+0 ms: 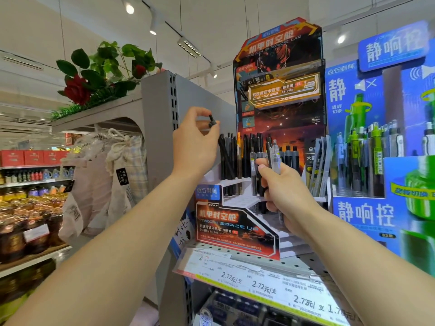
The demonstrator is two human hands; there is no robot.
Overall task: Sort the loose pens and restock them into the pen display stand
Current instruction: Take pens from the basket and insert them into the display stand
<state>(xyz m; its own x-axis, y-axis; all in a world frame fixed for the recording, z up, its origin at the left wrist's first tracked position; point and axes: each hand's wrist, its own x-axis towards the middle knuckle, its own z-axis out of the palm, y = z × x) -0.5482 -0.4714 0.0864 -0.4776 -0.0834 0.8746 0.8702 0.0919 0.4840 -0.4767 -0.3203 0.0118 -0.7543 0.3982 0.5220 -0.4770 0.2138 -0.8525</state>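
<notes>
The left hand (195, 142) is raised at the left side of the stand (237, 229). Its thumb and fingers pinch the top end of one black pen (217, 137). This pen is tilted, with its upper end at the fingertips and its lower end going down to the right, into the back row of pens (231, 158) at the left of the stand. I cannot tell if its tip already sits in a hole.

The right hand (286, 196) is lower and more to the right, in front of the middle of the stand. Its fingers are curled around a small bundle of pens (273, 161), some with clear barrels and some dark. The bundle stands almost upright and its tops rise above the fingers; a few lower ends show below the hand.

The stand is a red and black cardboard display with white steps that have holes. Black pens stand upright in its back rows, and the lower front steps show bare holes. It sits on a grey perforated shelf (303, 262), and price labels (263, 285) hang along the front edge of the shelf.

Just beside the stand on the right is a blue display (367, 212) with green and grey pens. On the left, behind the grey shelf post, cloth bags (117, 170) hang, and red roses (77, 89) with green leaves lie on top of that unit. Further left, shelves with bottles (23, 222) are seen.
</notes>
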